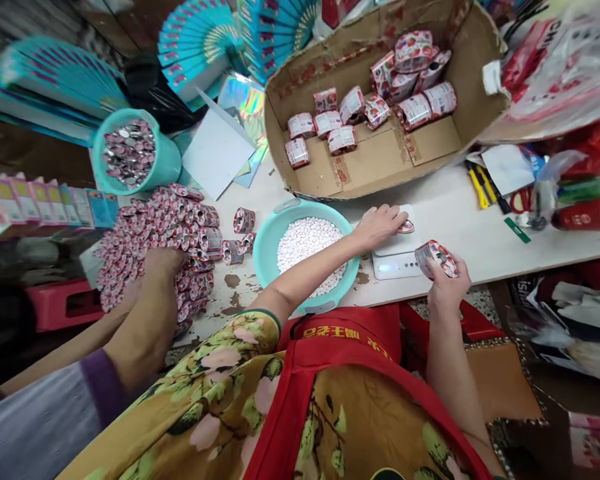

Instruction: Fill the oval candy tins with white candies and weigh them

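My left hand (380,227) reaches across the teal basin (263,257) to a white digital scale (393,265). Its fingers are curled at a small red-and-white printed tin (405,227) on the scale's plate, and the far side of the grip is hidden. Right of the scale, my right hand (449,283) holds a red-and-white printed bundle (435,259) by its right side, slightly above the table. Small white pieces (307,250) lie in the basin.
A cardboard box (380,167) with several wrapped bundles stands behind the scale. A large pile of printed tins (140,233) lies left, where another person's arm (150,320) reaches in. A teal bucket (167,160) holds more pieces. Cutters (480,187) lie at right.
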Action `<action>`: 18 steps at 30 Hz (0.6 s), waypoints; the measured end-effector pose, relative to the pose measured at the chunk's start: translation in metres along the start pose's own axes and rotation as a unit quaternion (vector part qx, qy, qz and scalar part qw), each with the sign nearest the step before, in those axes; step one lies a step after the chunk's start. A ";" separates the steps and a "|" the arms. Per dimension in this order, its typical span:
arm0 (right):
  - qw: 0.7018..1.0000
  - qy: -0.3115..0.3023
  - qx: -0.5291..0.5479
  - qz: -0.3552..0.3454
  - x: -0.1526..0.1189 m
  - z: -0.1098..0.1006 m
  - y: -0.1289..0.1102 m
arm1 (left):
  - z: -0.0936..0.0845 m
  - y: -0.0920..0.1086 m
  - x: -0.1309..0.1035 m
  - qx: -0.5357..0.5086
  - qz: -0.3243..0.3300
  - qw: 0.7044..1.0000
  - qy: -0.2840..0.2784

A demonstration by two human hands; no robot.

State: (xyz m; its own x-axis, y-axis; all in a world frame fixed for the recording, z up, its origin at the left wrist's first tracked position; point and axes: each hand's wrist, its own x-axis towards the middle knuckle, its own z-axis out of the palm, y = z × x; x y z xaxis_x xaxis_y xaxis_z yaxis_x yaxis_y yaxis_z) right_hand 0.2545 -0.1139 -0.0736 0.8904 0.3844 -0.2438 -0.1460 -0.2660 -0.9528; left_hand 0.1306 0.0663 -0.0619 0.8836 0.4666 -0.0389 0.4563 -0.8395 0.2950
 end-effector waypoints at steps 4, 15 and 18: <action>0.997 -0.073 -0.033 -0.008 0.008 0.040 0.003 | -0.064 -0.047 -0.091 -0.043 -0.172 0.965 0.194; 0.965 -0.158 -0.166 -0.130 0.022 0.070 0.018 | -0.061 -0.216 -0.192 -0.036 -0.634 0.772 -0.002; 0.961 -0.112 -0.184 -0.175 0.023 0.044 0.008 | -0.066 -0.213 -0.192 -0.022 -0.613 0.790 0.026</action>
State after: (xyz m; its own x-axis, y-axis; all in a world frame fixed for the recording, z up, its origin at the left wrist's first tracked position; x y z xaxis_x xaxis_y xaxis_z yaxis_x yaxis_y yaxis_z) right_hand 0.2550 -0.0678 -0.0945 0.7358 0.6772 0.0080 0.3443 -0.3639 -0.8655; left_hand -0.1432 0.1735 -0.0539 -0.2243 0.9326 -0.2829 0.9601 0.2612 0.0996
